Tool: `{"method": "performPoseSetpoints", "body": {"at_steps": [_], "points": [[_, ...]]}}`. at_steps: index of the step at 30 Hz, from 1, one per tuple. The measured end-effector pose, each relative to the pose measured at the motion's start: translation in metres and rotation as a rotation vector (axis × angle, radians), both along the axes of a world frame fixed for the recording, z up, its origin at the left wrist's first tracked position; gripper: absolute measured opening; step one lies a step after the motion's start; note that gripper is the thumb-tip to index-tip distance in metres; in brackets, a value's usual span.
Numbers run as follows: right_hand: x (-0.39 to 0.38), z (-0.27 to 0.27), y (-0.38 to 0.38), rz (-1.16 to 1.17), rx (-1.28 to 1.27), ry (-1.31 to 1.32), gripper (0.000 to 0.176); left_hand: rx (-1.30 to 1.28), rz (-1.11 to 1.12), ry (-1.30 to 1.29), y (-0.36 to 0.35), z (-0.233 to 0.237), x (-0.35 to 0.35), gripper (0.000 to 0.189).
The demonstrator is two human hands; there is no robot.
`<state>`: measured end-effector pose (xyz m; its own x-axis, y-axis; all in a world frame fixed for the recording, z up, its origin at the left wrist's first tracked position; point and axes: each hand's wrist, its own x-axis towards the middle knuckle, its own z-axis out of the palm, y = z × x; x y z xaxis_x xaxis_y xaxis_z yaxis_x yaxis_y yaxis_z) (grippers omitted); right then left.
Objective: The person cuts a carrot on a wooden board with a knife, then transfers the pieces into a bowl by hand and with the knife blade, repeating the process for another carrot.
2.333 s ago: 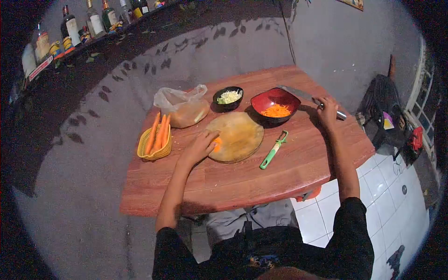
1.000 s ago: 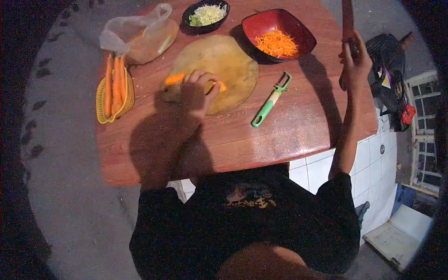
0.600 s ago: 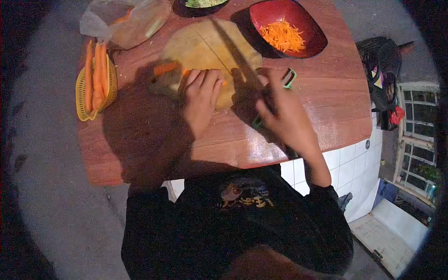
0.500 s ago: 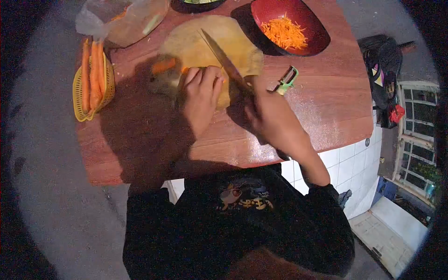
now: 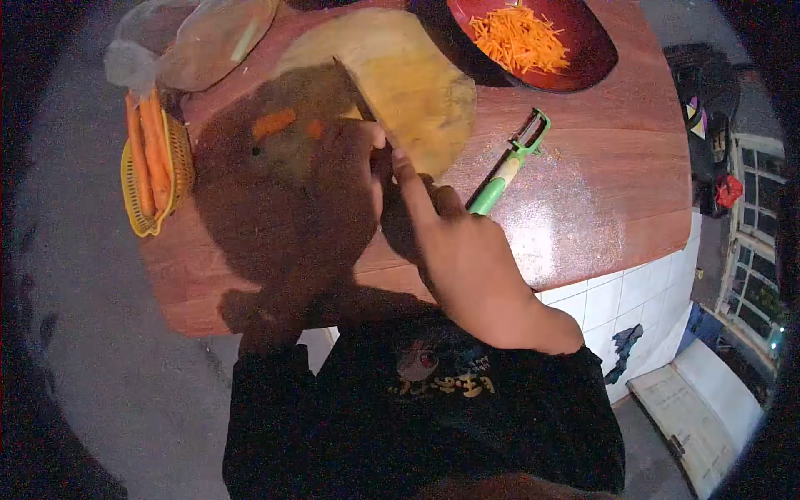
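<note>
Knife (image 5: 365, 106) held in right hand (image 5: 467, 262), blade over cutting board (image 5: 437, 100); left hand (image 5: 357, 158) bent over board beside blade, its hold cannot be determined.

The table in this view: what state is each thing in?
Knife: gripped in the right hand, blade over the cutting board.
Cutting board: flat, partly shadowed.
Left hand: in shadow at the board; grip unclear.
Carrot piece: loose on the board, shadowed.
Peeler: lying unused.
Red bowl: holding shredded carrot.
Yellow basket: holding long carrots, whole-looking.
Plastic bag: partly out of view; open or closed unclear.
</note>
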<state>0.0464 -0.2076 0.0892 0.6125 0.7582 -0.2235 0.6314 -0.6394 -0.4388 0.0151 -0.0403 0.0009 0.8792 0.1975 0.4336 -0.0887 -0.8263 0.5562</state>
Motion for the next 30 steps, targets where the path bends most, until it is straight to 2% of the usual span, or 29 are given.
{"method": "performPoseSetpoints", "body": {"at_steps": [5, 8, 11, 15, 17, 18, 20, 21, 23, 28, 29, 30], "points": [[-0.004, 0.0, -0.001, -0.002, -0.02, 0.051, 0.075, -0.089, 0.017, 0.078, 0.003, -0.013, -0.005, 0.016], [-0.005, 0.0, -0.003, -0.018, 0.057, 0.08, 0.069, -0.184, 0.007, 0.121, 0.003, -0.014, -0.007, 0.014], [-0.005, 0.002, -0.005, 0.01, -0.027, 0.109, 0.064, -0.189, 0.027, 0.116, 0.005, -0.021, -0.009, 0.016], [-0.003, 0.002, -0.002, -0.014, 0.009, 0.152, 0.057, -0.191, 0.023, 0.15, 0.005, -0.003, -0.006, 0.015], [-0.002, -0.001, 0.002, -0.023, -0.015, 0.217, 0.056, -0.971, -0.155, 0.403, 0.018, 0.012, -0.003, 0.014], [-0.003, -0.006, 0.002, -0.022, 0.077, 0.165, 0.056, -0.972, -0.153, 0.408, 0.013, 0.011, -0.004, 0.014], [0.0, -0.014, 0.008, -0.025, 0.167, 0.117, 0.055, -0.49, 0.015, 0.208, -0.003, 0.006, -0.006, 0.016], [0.002, -0.018, 0.015, -0.037, 0.159, 0.143, 0.054, -0.493, 0.011, 0.215, -0.001, 0.003, -0.006, 0.016], [0.002, -0.021, 0.019, -0.056, 0.149, 0.176, 0.054, -0.153, 0.051, 0.177, 0.002, -0.002, -0.002, 0.018], [-0.006, -0.015, 0.022, -0.111, 0.089, 0.162, 0.051, -0.126, 0.031, 0.196, 0.003, 0.001, -0.01, 0.018], [-0.005, -0.02, 0.025, -0.114, 0.085, 0.165, 0.051, -0.122, 0.031, 0.202, 0.013, 0.007, -0.027, 0.018], [-0.002, -0.03, 0.031, -0.103, 0.118, 0.175, 0.05, -0.119, 0.03, 0.209, -0.004, 0.001, -0.012, 0.018]]}}
